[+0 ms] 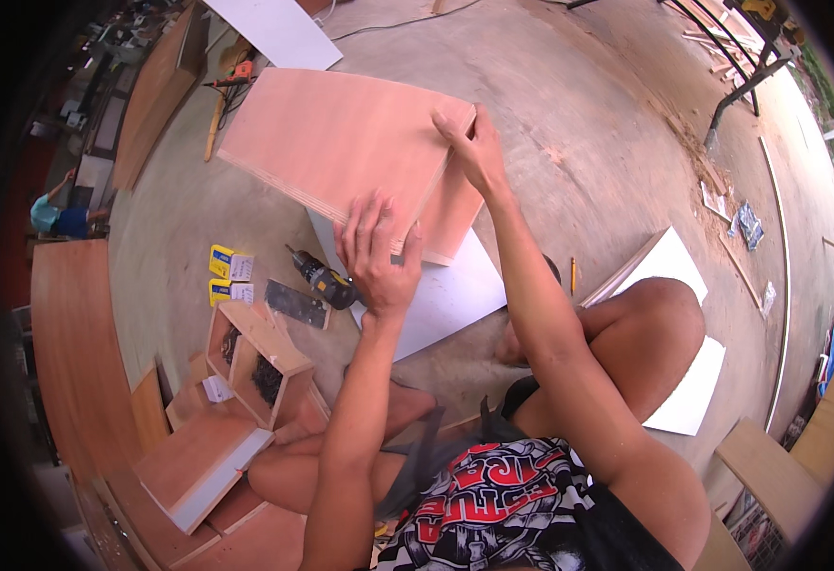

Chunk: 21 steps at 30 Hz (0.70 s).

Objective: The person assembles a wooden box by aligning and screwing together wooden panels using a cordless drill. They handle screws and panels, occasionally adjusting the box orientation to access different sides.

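Observation:
A reddish plywood panel (pixel 341 124) is held tilted in front of me, its layered edge toward me. My left hand (pixel 377 257) grips its near corner, fingers spread over the top and thumb along the side edge. At the far right corner my right hand (pixel 474 152) is closed on the panel, thumb on top and other fingers partly hidden behind the edge. Under the panel's right side shows a second plywood piece (pixel 455 219); how the two meet is hidden. Both are above a white sheet (pixel 441 309). A black cordless drill (pixel 322 278) lies beside my left hand.
Left of the drill are yellow-and-white small boxes (pixel 231 262), a dark flat plate (pixel 298 303) and a wooden tray (pixel 269 357) of dark screws. Plywood boards (pixel 74 343) line the left. An orange power tool (pixel 238 74) lies beyond; a pencil (pixel 573 274) lies right. Another person (pixel 60 217) is far left.

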{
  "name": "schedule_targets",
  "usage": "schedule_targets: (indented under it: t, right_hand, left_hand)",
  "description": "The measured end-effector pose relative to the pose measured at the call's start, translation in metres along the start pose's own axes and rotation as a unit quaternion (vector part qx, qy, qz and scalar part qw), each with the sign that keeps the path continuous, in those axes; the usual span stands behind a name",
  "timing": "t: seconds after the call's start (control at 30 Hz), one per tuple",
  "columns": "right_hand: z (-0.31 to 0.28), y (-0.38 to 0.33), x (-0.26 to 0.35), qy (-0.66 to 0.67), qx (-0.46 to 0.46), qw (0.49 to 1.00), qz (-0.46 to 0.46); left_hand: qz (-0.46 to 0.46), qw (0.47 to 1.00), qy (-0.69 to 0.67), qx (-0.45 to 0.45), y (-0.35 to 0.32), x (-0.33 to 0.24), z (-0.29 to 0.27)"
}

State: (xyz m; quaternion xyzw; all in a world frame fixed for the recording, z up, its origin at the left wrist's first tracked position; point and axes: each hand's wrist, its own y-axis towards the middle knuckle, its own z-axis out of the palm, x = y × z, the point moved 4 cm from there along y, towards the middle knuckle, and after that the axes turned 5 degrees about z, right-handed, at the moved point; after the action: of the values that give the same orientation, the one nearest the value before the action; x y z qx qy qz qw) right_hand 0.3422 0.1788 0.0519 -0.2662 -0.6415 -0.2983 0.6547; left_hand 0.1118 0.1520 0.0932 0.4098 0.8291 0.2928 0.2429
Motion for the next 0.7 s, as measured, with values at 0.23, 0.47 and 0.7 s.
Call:
schedule_targets:
  t: [0.23, 0.47, 0.7]
  right_hand:
    - [0.006, 0.001, -0.01, 0.042, -0.032, 0.998, -0.015]
    - [0.014, 0.001, -0.015, 0.103, -0.062, 0.992, -0.04]
    - [0.016, 0.005, -0.016, 0.132, -0.086, 0.985, -0.072]
  left_hand:
    - [0.012, 1.0, -0.014, 0.003, 0.0, 0.001, -0.001]
    - [0.009, 1.0, -0.018, 0.004, -0.006, 0.004, 0.002]
    - [0.011, 1.0, -0.027, 0.005, -0.002, 0.007, 0.002]
